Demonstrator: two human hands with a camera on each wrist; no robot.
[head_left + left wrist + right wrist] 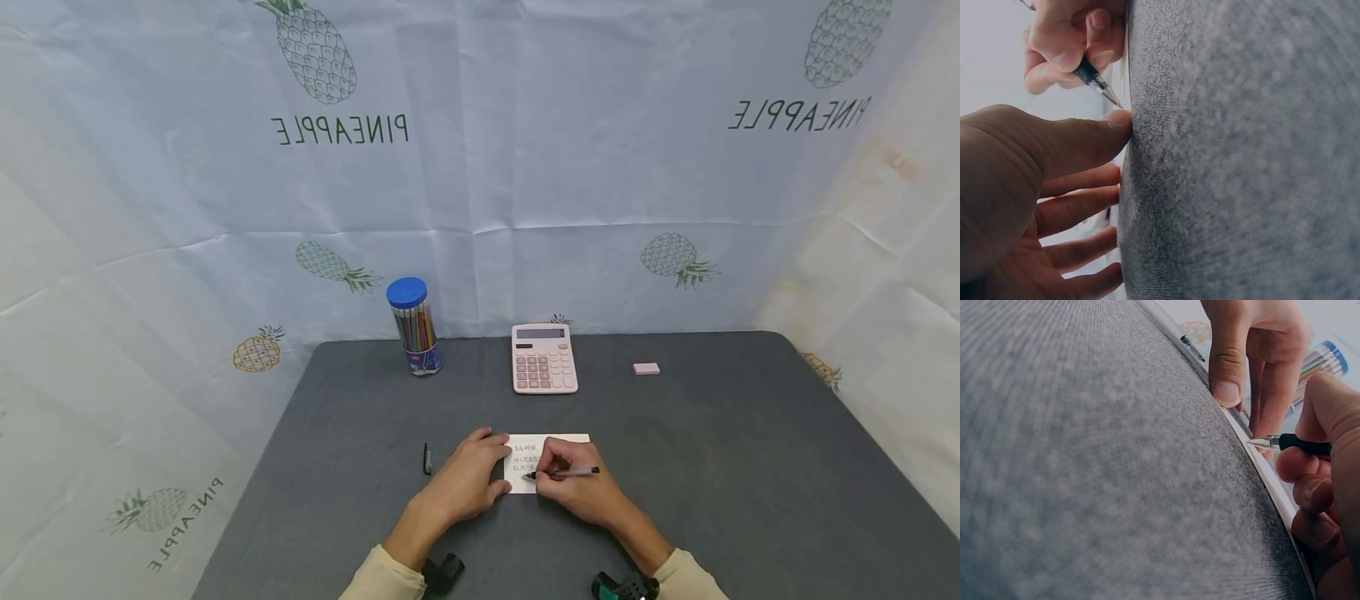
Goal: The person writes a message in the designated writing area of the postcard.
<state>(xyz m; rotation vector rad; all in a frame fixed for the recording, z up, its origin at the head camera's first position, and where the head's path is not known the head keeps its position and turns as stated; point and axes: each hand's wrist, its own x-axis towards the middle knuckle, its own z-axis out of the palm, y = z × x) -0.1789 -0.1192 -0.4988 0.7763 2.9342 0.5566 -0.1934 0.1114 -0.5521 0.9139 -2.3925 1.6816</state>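
A small white sheet of paper [513,487] with several handwritten lines lies on the grey table. My right hand [574,485] pinches a pen with a black grip [582,472] between thumb and fingers. In the right wrist view the pen's metal tip [1262,442] is right at the paper. The fingers of my left hand [467,477] are spread, and its fingertips and thumb rest at the paper's left edge. Left of that hand lies a pen cap [427,460]. The right hand covers the paper's lower right part.
A pink calculator [545,360] lies behind the paper. Farther left stands a clear tub of colored pencils [415,329] with a blue lid. A pink eraser [646,368] sits at the back right. Behind the table [712,433] hangs a pineapple-print cloth [510,167].
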